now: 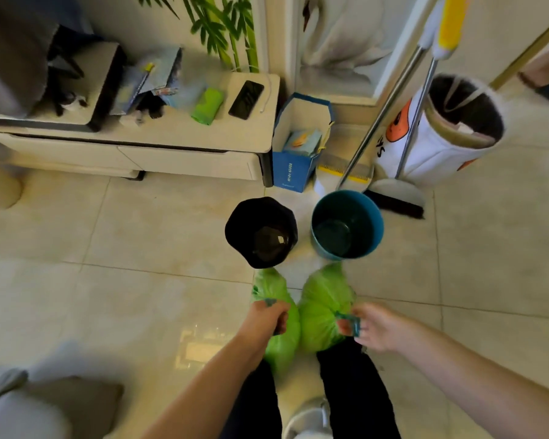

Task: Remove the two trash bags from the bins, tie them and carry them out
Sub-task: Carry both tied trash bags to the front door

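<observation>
On the far bench point(184, 134) lie a phone point(246, 99) and a green roll point(207, 106); a broom point(393, 198) stands right.

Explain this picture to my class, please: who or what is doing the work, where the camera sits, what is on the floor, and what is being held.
There is no machine here: a person works with two bare hands. The single camera is worn on the head and looks down, so you see the arms from above.

The left hand grips the top of one green bag; the right hand pinches the teal tie of the other green bag. Both bags look closed at the top and are out of the bins.

On the tiled floor ahead stand a black bin and a blue bin, which looks empty. Behind them are a blue paper bag, a broom and a low cabinet with a phone on top.
</observation>
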{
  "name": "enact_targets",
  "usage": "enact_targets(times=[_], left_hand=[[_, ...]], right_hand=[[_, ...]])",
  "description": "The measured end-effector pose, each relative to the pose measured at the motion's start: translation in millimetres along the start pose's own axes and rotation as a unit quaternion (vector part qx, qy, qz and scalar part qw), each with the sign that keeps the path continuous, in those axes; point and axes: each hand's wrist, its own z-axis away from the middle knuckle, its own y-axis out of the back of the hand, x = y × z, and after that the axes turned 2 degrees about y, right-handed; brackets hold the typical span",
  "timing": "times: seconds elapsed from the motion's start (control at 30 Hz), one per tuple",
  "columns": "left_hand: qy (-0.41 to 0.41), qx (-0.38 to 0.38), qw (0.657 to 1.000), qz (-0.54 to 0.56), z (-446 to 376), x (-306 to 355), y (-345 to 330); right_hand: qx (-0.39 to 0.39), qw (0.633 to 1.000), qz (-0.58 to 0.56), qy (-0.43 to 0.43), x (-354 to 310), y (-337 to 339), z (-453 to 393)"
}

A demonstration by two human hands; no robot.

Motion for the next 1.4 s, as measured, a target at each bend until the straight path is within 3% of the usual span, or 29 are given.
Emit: enact_targets(times=[0.13, 0.27, 0.47, 0.63, 0.93, 1.27, 1.4], left_hand=[[-0.026, -0.035, 0.985, -0.168, 47.4, 24.4, -10.1], [-0.035, -0.106, 0.947, -0.302, 106.1, 44.8, -18.6], [-0.053, -0.111, 0.917, -0.379, 164.7, 60.3, -52.8], [-0.07, -0.103, 0.88, -0.459, 196.5, 59.8, -103.4], [-0.155, -0.121, 0.886, -0.421, 236.2, 63.4, -231.3], [-0.206, -0.178, 0.83, -0.486, 270.6, 26.0, -420.9], [-0.221, -0.228, 0.803, -0.504, 286.9, 4.5, -496.6]], right_hand=[[0.022, 0.998, -0.064, -0.004, 5.6, 11.2, 60.4], [0.047, 0.99, -0.115, 0.072, 18.8, 17.7, 129.3], [0.128, 0.962, -0.032, 0.24, 52.3, 43.4, 203.2], [0.191, 0.925, -0.045, 0.326, 89.6, 84.9, 238.5], [0.238, 0.874, -0.203, 0.373, 141.0, 191.9, 275.8], [0.244, 0.844, -0.338, 0.339, 214.5, 333.2, 296.8], [0.264, 0.809, -0.409, 0.331, 255.4, 387.3, 308.2]])
